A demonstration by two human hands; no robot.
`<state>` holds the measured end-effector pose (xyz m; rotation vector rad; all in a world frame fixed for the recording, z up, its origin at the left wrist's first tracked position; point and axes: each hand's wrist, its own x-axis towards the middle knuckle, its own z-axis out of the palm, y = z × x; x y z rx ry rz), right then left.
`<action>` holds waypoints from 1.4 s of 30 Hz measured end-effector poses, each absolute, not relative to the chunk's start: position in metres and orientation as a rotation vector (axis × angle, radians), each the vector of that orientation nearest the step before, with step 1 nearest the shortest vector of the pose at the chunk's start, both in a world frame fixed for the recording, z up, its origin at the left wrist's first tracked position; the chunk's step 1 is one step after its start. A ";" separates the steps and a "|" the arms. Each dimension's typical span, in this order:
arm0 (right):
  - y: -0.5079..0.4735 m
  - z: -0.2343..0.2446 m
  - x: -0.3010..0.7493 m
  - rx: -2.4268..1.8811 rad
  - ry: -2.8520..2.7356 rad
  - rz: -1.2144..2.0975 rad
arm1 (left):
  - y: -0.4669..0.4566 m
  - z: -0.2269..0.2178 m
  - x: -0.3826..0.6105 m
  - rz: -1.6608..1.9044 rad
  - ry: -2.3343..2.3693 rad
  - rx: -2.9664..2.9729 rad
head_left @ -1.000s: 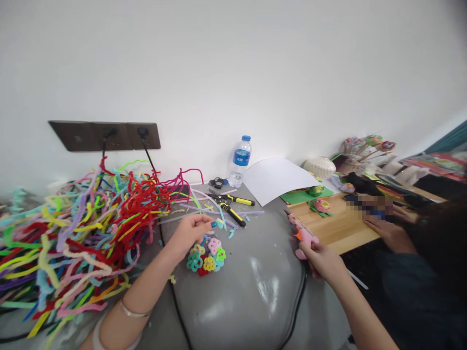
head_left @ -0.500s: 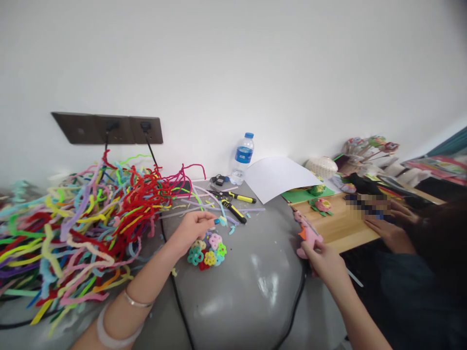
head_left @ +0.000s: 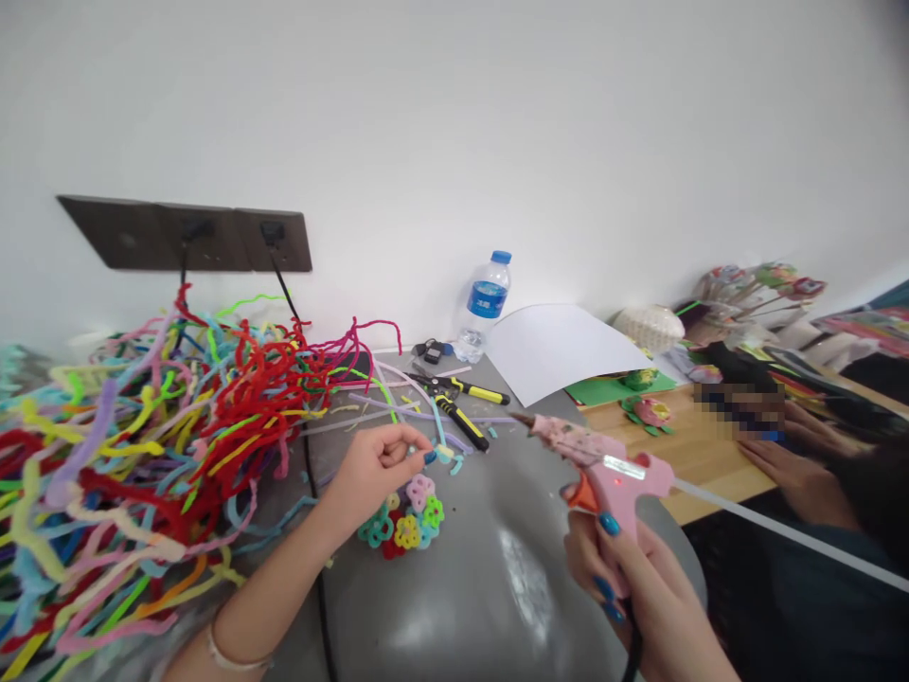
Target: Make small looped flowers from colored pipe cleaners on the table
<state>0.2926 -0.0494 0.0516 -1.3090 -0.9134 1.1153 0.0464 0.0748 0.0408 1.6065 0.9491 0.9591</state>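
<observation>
My right hand [head_left: 632,578] grips a pink hot glue gun [head_left: 614,483], its fingers round the handle at the orange trigger. The nozzle points left, and a long translucent glue stick [head_left: 781,530] extends from the back. My left hand [head_left: 383,474] is closed in a pinch; what lies between its fingertips is too small to make out. Pale yellow and light blue fuzzy bits [head_left: 446,453] show right beside those fingertips. Just below this hand, a cluster of small pipe-cleaner flowers [head_left: 407,532] in several colours sits on the grey table [head_left: 454,616].
A large pile of pipe cleaners [head_left: 142,474] covers the left side. Yellow-black pliers [head_left: 465,420], a water bottle [head_left: 488,301] and white paper [head_left: 561,350] lie or stand behind. A co-worker's hands [head_left: 795,464] are at the wooden board [head_left: 717,474] on the right. A black cable [head_left: 323,587] crosses the table.
My right hand has lifted the hot glue gun from the table's right edge and brought it leftward, nozzle now towards my left hand. The left hand stays pinched above the flowers. The view has shifted slightly.
</observation>
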 end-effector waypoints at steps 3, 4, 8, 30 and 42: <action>-0.051 0.057 0.275 -1.355 -0.836 1.227 | 0.070 0.042 0.048 1.113 1.032 1.765; -0.052 0.058 0.271 -1.361 -0.822 1.256 | 0.068 0.042 0.049 1.173 1.061 1.829; -0.053 0.059 0.264 -1.357 -0.866 1.296 | 0.064 0.042 0.050 1.323 1.099 2.029; -0.054 0.060 0.259 -1.448 -1.037 1.294 | 0.062 0.043 0.051 1.367 1.093 2.108; -0.052 0.061 0.260 -1.463 -1.072 1.268 | 0.064 0.044 0.052 1.350 1.115 2.041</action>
